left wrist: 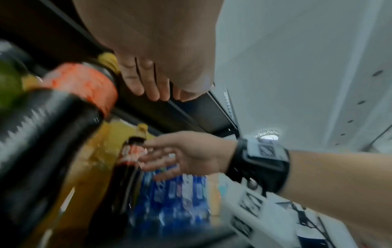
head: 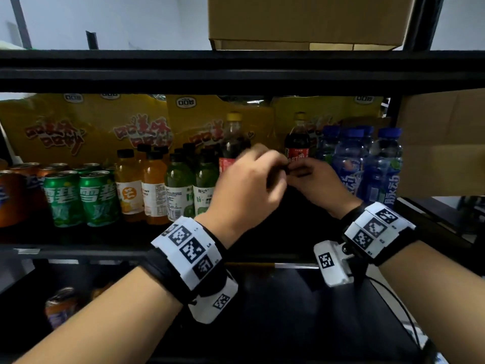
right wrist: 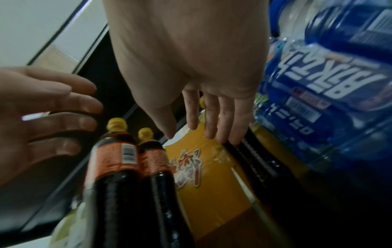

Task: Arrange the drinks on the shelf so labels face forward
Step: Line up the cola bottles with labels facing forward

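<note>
Right now both my hands are up at the middle shelf (head: 78, 249), in front of the cola bottles. My left hand (head: 246, 185) hovers beside the nearer cola bottle (head: 232, 143), whose red label shows its barcode side in the right wrist view; the fingers are loosely spread and hold nothing, so that grip is apart. My right hand (head: 319, 183) is just in front of the second cola bottle (head: 298, 143), fingers straight and relaxed, also apart; whether the fingertips touch the bottle I cannot tell through the blur. The two hands nearly meet between the bottles. To the right stand the blue bottles (head: 367, 164), upright, labels forward. To the left are green bottles (head: 181, 185), orange juice bottles (head: 143, 185) and green cans (head: 81, 198). Yellow snack bags (head: 86, 127) line the back of the shelf.
</note>
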